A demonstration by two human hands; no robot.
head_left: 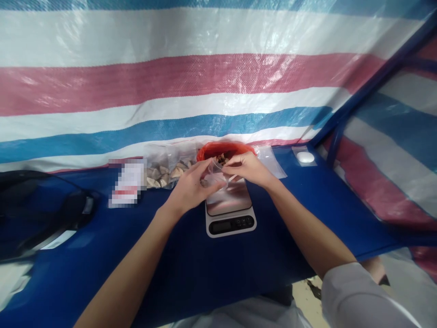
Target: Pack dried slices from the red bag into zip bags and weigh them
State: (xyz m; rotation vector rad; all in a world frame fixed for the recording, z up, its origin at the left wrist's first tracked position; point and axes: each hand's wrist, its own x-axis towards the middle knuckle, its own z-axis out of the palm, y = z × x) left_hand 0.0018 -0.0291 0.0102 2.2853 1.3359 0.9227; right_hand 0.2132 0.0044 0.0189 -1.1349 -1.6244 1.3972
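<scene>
Over a white kitchen scale point(232, 205) with a shiny metal top, both my hands hold a small clear plastic bag point(216, 171). My left hand point(194, 184) is closed on the bag's left side, thumb towards the scale. With the fingertips pinched, my right hand point(247, 168) grips the bag's upper right edge. Just behind the hands lies an open red plastic bag point(218, 148) with brownish dried pieces point(222, 158) inside. Left of it are clear bags of beige pieces point(160, 175). What the small bag contains is hard to make out.
A blue table point(184, 273) stands against a striped plastic sheet point(205, 77). Flat clear bags point(275, 164) and a white round item point(305, 157) lie to the right. A blurred-out packet point(128, 182) and a black strapped object point(58, 214) are at left. A blue frame bar point(368, 86) slants at right.
</scene>
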